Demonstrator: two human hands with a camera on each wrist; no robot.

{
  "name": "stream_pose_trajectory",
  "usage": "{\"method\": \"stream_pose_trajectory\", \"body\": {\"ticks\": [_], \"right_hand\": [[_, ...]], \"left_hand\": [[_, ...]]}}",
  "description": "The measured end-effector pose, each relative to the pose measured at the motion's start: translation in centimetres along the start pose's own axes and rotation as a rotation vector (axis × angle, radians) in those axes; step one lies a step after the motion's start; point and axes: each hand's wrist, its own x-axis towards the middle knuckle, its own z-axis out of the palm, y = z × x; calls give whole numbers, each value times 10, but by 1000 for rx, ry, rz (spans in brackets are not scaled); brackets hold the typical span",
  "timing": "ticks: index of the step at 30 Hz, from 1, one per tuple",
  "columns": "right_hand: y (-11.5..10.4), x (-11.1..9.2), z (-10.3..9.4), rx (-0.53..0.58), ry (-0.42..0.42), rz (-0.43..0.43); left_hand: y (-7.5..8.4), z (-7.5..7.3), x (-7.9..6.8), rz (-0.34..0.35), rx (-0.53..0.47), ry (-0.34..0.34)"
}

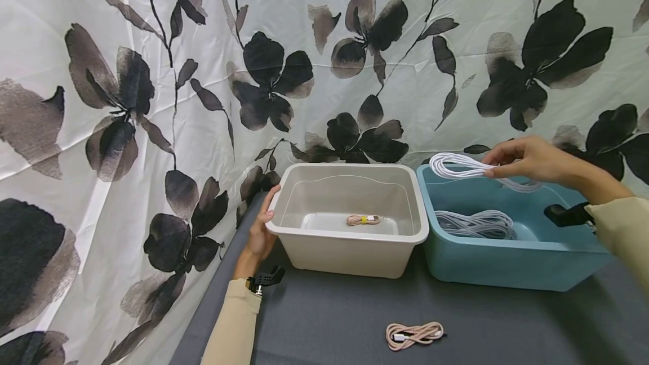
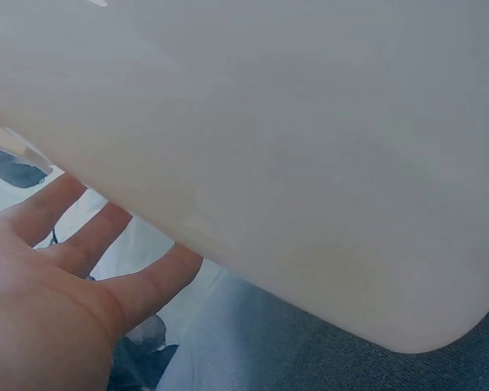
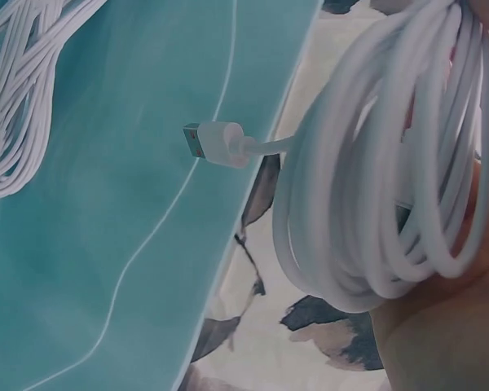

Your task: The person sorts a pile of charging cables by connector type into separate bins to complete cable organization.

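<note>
My right hand [image 1: 529, 159] holds a coiled white USB cable [image 1: 458, 166] above the blue bin [image 1: 512, 261]. In the right wrist view, the USB plug [image 3: 220, 143] sticks out from the coil [image 3: 367, 163]. Below it, another white cable bundle [image 1: 476, 224] lies on the bin's floor. At the left end of the beige bin [image 1: 350, 252], my left hand [image 1: 261, 232] rests against the rim; the left wrist view shows its spread fingers [image 2: 151, 285] at the bin's wall [image 2: 293, 163]. Inside that bin lies a small tan cable [image 1: 363, 219] with a yellow band.
A bundled pinkish-tan cable [image 1: 414, 335] with a white plug lies on the grey tabletop [image 1: 324, 320], in front of the bins. The two bins stand side by side. Behind them and along the left hangs a white curtain [image 1: 284, 10] with dark flowers.
</note>
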Motion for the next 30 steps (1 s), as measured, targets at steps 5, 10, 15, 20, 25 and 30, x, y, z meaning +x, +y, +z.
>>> {"method": "stream_pose_trajectory", "body": {"ticks": [5,10,15,20,25,30], "right_hand": [[7,4,4,-2,-4,2],[16,9,8,-24,7,3],[24,13,12,-39,-7,2],[27,16,16,-65,-9,24],[30,19,18,-72,-16,32],[31,20,20,-68,-4,48]], "left_hand": [[1,0,0,-3,4,4],[3,1,0,-8,7,9],[4,2,-1,-7,11,9],[5,2,-1,-8,18,5],[4,1,-1,-11,15,4],[3,0,-2,-10,15,6]]}}
